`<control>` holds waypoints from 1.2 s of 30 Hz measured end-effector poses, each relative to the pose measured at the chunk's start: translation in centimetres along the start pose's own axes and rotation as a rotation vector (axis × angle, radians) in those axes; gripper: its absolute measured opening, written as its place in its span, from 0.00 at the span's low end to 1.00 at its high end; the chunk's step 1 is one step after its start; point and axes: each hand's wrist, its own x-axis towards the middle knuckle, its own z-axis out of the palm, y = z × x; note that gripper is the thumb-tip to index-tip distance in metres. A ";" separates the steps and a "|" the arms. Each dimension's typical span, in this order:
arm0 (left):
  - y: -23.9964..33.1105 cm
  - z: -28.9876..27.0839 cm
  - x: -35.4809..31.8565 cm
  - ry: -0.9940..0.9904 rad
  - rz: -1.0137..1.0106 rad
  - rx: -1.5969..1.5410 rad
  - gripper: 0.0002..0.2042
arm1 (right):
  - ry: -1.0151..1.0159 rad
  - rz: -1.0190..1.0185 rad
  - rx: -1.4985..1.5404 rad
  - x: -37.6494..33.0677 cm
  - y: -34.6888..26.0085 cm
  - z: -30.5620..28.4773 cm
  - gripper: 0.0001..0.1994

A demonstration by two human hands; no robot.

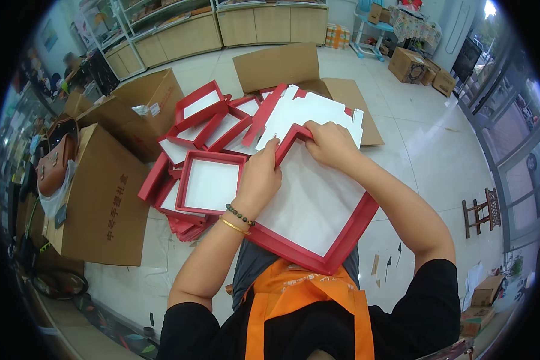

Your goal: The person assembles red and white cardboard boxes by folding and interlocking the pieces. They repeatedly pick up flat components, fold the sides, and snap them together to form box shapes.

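You hold an open red box [318, 201] with a white inside in front of your body, tipped so that one corner points away from you and the opposite corner sits just above your orange apron [306, 295]. Your left hand [265, 168] is clamped on the wall to the left of the far corner, its thumb lying along the edge; its other fingers are largely hidden. Your right hand [330, 143] is closed over the wall just right of that corner, knuckles up. The two hands are near each other but not touching. On your left wrist you wear a dark beaded bracelet [241, 216] and a gold bangle [234, 227]. Just beyond the box, flat red-and-white cut sheets [318, 114] lie over an open carton [279, 67]. To the left of your left hand is a heap of red trays [213, 185], white inside, stacked at odd angles. Farther left stands a large brown carton [108, 198], with a brown bag [57, 165] beside it. Pale floor tiles [426, 141] spread around.
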 end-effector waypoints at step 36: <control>0.5 1.3 0.7 0.191 0.285 0.480 0.13 | -0.079 -0.047 -0.008 2.5 -0.1 -0.3 0.11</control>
